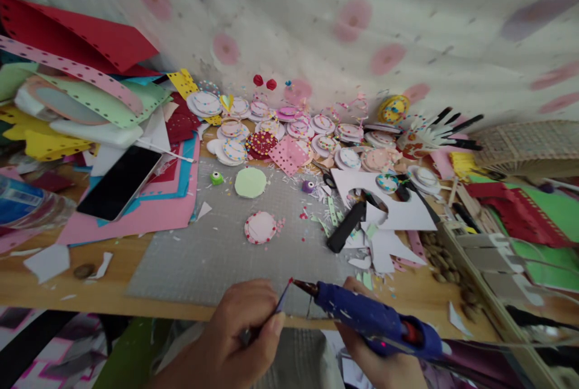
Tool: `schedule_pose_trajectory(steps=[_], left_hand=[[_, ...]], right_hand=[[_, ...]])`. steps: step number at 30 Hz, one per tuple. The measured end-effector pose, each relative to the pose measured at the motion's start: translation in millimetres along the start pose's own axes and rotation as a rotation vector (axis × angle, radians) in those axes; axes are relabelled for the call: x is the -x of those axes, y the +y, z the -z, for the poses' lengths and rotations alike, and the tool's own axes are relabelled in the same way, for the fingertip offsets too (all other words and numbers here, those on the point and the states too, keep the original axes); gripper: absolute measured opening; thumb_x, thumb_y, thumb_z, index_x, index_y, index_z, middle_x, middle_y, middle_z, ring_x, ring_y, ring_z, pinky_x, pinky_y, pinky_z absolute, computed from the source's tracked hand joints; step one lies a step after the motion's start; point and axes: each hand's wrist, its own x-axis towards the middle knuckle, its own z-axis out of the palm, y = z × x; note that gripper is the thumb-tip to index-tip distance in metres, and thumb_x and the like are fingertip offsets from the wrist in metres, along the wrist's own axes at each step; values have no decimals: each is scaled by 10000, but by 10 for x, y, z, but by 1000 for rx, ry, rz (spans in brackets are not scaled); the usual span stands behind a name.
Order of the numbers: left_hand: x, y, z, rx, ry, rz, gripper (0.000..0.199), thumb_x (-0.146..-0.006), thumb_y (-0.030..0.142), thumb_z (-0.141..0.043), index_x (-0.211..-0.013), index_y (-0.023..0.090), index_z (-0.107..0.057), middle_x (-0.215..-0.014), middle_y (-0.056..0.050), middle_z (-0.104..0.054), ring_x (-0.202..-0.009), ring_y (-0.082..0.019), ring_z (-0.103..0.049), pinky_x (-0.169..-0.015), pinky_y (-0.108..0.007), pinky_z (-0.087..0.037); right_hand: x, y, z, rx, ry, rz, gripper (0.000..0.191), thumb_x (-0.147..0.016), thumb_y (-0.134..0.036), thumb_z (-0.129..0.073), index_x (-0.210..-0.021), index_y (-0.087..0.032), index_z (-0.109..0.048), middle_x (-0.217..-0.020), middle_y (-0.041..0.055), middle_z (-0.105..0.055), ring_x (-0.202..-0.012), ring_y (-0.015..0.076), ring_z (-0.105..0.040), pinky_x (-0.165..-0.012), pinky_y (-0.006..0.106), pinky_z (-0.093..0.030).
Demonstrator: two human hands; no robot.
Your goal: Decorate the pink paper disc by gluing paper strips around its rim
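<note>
The right hand [384, 359] is grasping a blue glue gun [375, 319], its brown nozzle pointing left toward the tip of a thin strip [283, 300] that the left hand [235, 341] is pinching between thumb and fingers at the near edge of the surface [90, 292]. The nozzle and the strip's tip are sitting just beside each other, nearly touching; whether glue is coming out is too small to tell. So the gluing looks to be underway on this one small piece, which is not yet joined to anything.

On the grey cutting mat [217, 250] a pink round piece with a dotted rim [260, 227] is lying alone in the middle, and a plain pale green disc [250, 183] is lying farther back; both look unfinished beside the many decorated round pieces [289, 126] piling up along the back of the surface, which seem to be done. Paper scraps and a black tool [346, 227] are lying to the right of the mat, a phone [118, 183] is resting on coloured sheets at the left, and punched card is stacking up behind it, so a good deal of material is remaining for more pieces
</note>
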Motion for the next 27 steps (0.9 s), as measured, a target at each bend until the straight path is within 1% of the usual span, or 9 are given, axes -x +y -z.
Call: schedule_pose_trajectory(steps=[2,5,10,15,19,21,23,25,27], left_hand=[[-1,-2,-3,12,2,0,363,-934,189,-337,-580,199,-261,-549,9,-396,-579,-134,-428,-592,-287,-313],[-10,-6,-6,15,4,-10,358,-935,182,-330,-586,198,-246,-546,11,-385,-577,-134,-420,-589,-287,-307],[10,-32,-3,4,-9,-14,352,-942,169,-328,-600,194,-251,-562,13,-387,-594,-134,-419,-609,-289,-308],[24,-40,4,16,-18,11,348,-949,185,-328,-609,194,-254,-586,12,-376,-612,-133,-420,-616,-283,-316],[3,-17,-2,17,-14,0,355,-944,187,-328,-598,193,-249,-566,14,-377,-595,-132,-417,-612,-286,-317],[0,-8,-7,30,-3,-16,362,-940,183,-330,-587,193,-249,-547,17,-375,-580,-129,-416,-607,-284,-318],[5,-6,-9,44,10,-14,370,-938,181,-334,-574,192,-268,-536,19,-379,-569,-125,-418,-605,-279,-322],[12,-13,-7,65,22,1,387,-941,185,-335,-556,186,-307,-529,20,-391,-558,-117,-423,-599,-268,-327],[18,-27,-2,101,34,23,414,-948,195,-330,-535,179,-347,-515,22,-405,-543,-108,-427,-592,-254,-331]], right_hand=[[10,-2,8,23,-28,-20,134,-771,-205,-573,-644,-212,-532,-581,-6,-557,-543,150,-568,-478,216,-493],[20,-3,12,35,-31,-26,121,-785,-207,-561,-666,-208,-541,-591,-5,-555,-561,149,-571,-491,213,-496],[10,54,6,-8,-47,-30,160,-755,-179,-577,-620,-211,-498,-581,-22,-543,-514,132,-544,-470,214,-481],[5,127,-2,-32,-66,-57,144,-736,-143,-573,-640,-213,-492,-599,-26,-533,-526,135,-545,-474,222,-480],[-12,80,0,-64,-60,-84,157,-718,-116,-572,-638,-218,-484,-591,-31,-524,-509,131,-535,-469,220,-476],[6,24,-4,-58,-49,-72,156,-738,-143,-582,-637,-219,-491,-592,-27,-526,-516,134,-537,-478,222,-473],[60,-9,-18,-66,40,-104,141,-766,-220,-606,-646,-218,-531,-599,-13,-552,-536,150,-547,-493,237,-475],[143,19,-28,-64,206,-209,139,-773,-329,-637,-702,-214,-601,-643,11,-616,-600,180,-582,-554,262,-497],[233,131,-3,-42,372,-333,226,-753,-427,-656,-811,-208,-657,-742,35,-681,-715,216,-621,-651,287,-511]])
